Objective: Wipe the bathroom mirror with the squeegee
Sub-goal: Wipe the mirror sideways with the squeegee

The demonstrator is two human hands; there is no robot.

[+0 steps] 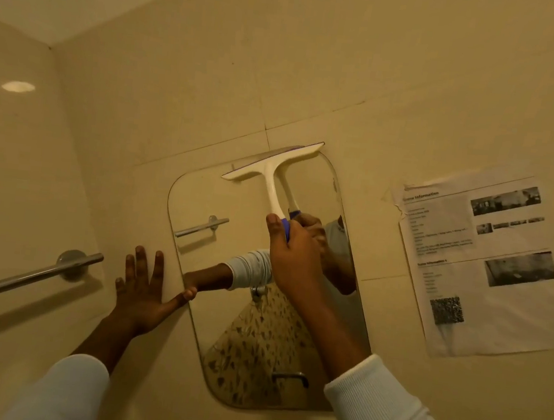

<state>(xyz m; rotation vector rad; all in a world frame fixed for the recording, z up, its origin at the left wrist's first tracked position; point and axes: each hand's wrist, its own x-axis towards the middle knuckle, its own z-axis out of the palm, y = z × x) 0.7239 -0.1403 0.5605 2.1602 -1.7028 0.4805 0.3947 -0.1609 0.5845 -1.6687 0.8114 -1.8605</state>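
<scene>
Gripping the squeegee [274, 172] handle, the right hand [292, 259] sits below the blade, seemingly pressed crosswise atop the mirror [202, 195]; left hand [142, 291] splayed flat beside it.

Squeegee [271, 167] at top of mirror [229, 256]

The left hand [144, 286] lies flat, fingers [141, 264] spread straight, thumb out sideways. Up and right of those fingers, the right hand [293, 251] grips the squeegee [272, 172] handle, thumb pointing upward.
</scene>
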